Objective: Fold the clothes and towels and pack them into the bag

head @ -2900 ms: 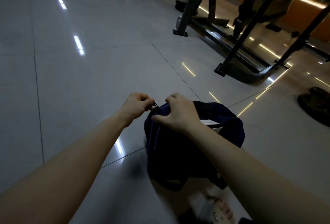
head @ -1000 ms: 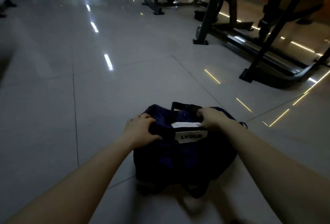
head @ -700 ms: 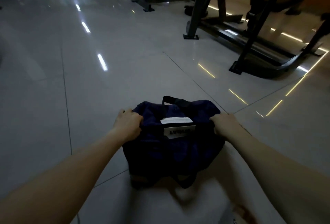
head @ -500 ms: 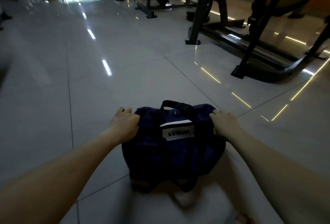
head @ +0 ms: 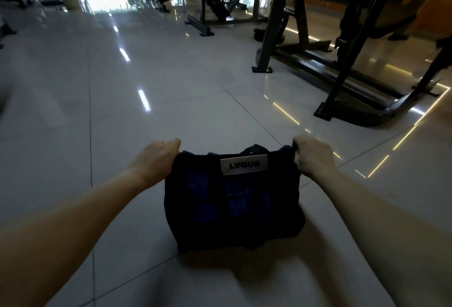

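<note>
Gripping a dark bag (head: 234, 204) by its two top ends, a person holds it on a tiled floor (head: 171, 86), near and centre. The left hand (head: 156, 157) clasps the left end, fingers curled over the far edge. The right hand (head: 310, 155) is clenched round the right end. No loose clothes or towels show, and the bag looks full and closed, so packing seems done or nearly so. Its long axis runs left to right, and its white label (head: 243, 164) faces near. Gym frames (head: 342, 62) stand far right.
</note>
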A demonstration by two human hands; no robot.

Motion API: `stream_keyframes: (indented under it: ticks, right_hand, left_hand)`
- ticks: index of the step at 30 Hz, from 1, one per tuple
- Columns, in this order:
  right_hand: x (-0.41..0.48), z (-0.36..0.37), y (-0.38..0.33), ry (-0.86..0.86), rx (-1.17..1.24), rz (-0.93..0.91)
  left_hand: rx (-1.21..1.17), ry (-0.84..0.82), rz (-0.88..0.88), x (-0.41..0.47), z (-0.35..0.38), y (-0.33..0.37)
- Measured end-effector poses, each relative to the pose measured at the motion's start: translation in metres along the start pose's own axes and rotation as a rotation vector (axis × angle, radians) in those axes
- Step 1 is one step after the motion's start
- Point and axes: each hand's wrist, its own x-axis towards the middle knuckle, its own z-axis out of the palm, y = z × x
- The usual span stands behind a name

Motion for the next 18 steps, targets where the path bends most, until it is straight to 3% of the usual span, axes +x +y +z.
stream_keyframes:
  ticks: [11,18]
  right_hand:
    - [0.059,0.009,-0.002,0.052,0.230,0.298]
    - [0.069,0.044,-0.003,-0.193,0.223,0.340]
  left_hand:
    - [-0.351,0.137,-0.366,0.084,0.020,-0.024]
    - [-0.420,0.069,-0.337,0.112,0.061,-0.038]
